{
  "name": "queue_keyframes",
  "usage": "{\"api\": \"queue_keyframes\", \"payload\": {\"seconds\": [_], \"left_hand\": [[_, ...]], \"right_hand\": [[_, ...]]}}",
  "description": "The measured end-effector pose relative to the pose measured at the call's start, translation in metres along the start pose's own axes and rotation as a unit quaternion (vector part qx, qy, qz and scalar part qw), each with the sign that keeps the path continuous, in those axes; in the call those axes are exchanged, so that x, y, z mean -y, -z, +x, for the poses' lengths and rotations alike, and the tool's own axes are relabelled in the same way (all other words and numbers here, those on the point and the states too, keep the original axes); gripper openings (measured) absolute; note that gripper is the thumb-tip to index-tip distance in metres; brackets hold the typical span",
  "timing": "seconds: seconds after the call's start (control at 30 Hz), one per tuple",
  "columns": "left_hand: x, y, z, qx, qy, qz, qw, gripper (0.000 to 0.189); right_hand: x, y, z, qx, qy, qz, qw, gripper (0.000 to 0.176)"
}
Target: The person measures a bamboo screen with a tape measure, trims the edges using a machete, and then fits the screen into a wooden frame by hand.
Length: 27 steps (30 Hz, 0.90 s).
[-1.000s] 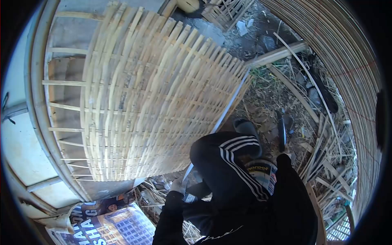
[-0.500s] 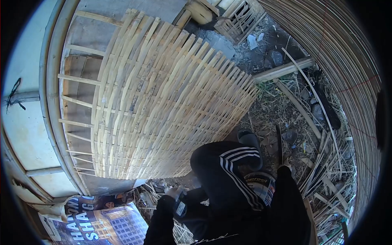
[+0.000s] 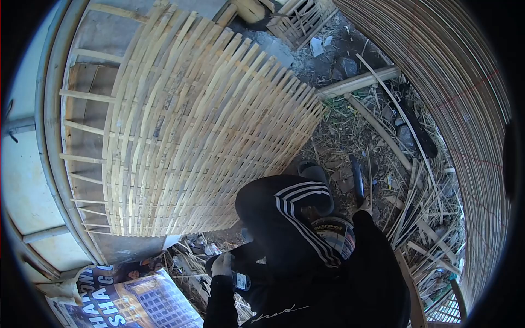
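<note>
My right hand (image 3: pixel 365 207), at the end of a black sleeve, is closed round the handle of a machete (image 3: pixel 357 176). Its dark, broad blade points away from me, just over the littered ground, with a thin strip close beside it. Against my bent left leg rests my left hand (image 3: pixel 222 264), pale, with its fingers laid on the dark trousers and nothing visible in them. Near that wrist is a small black object with a white label (image 3: pixel 241 281). A large woven bamboo panel (image 3: pixel 180 131) leans in front of me, apart from both hands.
A printed bucket (image 3: pixel 334 234) stands by my right leg. Split bamboo strips (image 3: pixel 424 218) and a pole (image 3: pixel 383 131) litter the ground. A rolled slat screen (image 3: pixel 437 65) curves along the right. A printed banner (image 3: pixel 136 300) lies at lower left, and a crate (image 3: pixel 301 22) stands at the back.
The view has shifted, so the panel sits further left. The machete has turned, showing more of its blade face. My left hand has drawn back onto my leg.
</note>
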State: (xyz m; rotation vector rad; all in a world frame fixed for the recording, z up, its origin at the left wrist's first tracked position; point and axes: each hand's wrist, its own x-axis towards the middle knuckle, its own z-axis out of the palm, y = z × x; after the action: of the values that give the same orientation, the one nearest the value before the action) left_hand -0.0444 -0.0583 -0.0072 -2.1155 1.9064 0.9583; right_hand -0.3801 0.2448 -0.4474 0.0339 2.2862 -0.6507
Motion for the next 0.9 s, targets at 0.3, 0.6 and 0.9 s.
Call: {"api": "queue_keyframes", "payload": {"seconds": [0.3,0.6,0.9], "left_hand": [[-0.044,-0.022,-0.036,-0.099,-0.080,0.135,0.983,0.023],[-0.037,-0.025,-0.024,-0.061,-0.053,0.079,0.994,0.022],[-0.038,-0.016,-0.038,-0.139,-0.139,0.005,0.980,0.018]], "right_hand": [[0.044,0.018,-0.022,-0.004,-0.162,-0.024,0.986,0.050],[-0.002,-0.038,0.031,-0.065,0.072,0.038,0.995,0.032],[0.166,0.166,-0.099,-0.024,0.057,0.190,0.980,0.029]]}}
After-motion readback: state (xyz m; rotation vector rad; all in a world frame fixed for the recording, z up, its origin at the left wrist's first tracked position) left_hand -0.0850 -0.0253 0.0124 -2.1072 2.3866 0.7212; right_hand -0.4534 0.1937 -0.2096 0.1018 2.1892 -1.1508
